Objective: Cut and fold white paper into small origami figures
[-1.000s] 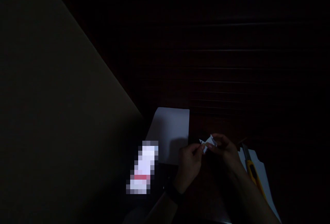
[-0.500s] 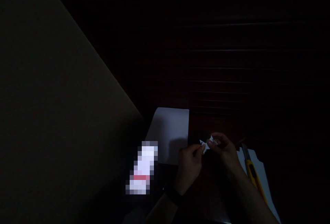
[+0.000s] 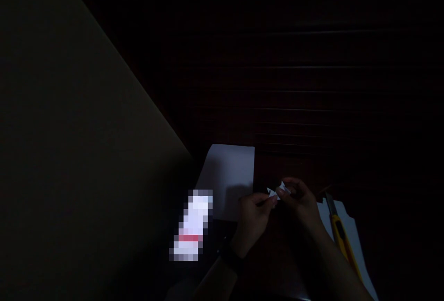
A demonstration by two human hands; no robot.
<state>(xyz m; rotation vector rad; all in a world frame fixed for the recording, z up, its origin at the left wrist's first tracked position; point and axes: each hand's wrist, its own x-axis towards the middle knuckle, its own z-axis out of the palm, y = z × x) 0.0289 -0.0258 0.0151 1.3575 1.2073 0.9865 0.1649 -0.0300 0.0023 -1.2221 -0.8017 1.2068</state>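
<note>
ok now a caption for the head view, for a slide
Both hands, left and right, pinch a small folded paper in dim light, a yellow cutter at right.

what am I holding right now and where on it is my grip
A small folded white paper, pinched at its near edge between the left hand and right hand.

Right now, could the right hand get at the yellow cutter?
Probably yes: the yellow cutter lies largely in view beside the right forearm, though the right hand is pinching the folded paper with the left hand.
</note>
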